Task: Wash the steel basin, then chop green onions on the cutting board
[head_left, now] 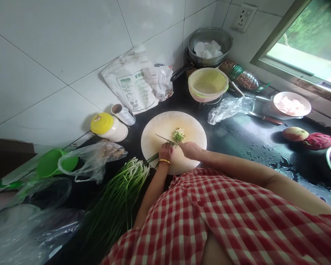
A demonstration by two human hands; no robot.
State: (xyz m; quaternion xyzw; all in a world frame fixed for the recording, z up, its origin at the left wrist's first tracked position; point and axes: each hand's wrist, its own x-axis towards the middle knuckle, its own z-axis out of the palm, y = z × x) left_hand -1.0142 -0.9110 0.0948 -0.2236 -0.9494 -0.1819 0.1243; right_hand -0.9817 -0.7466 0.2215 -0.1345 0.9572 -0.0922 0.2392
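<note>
A round pale cutting board (194,127) lies on the dark counter. A small pile of chopped green chives (178,135) sits near its middle. My left hand (165,151), with a gold bangle on the wrist, is closed on a few chive stalks (152,158) at the board's near edge. My right hand (190,149) grips a knife (164,138), whose blade lies across the board just past my left fingers, pointing left. Both forearms reach out from a red checked shirt.
A big bunch of chives (121,191) lies left of the board beside plastic bags (93,160). Behind stand a yellow-lidded jar (103,124), a food pouch (132,86), a yellow colander (208,82) and a pot (209,46). A bowl (291,105), fruit (295,133) and another knife (264,117) lie to the right.
</note>
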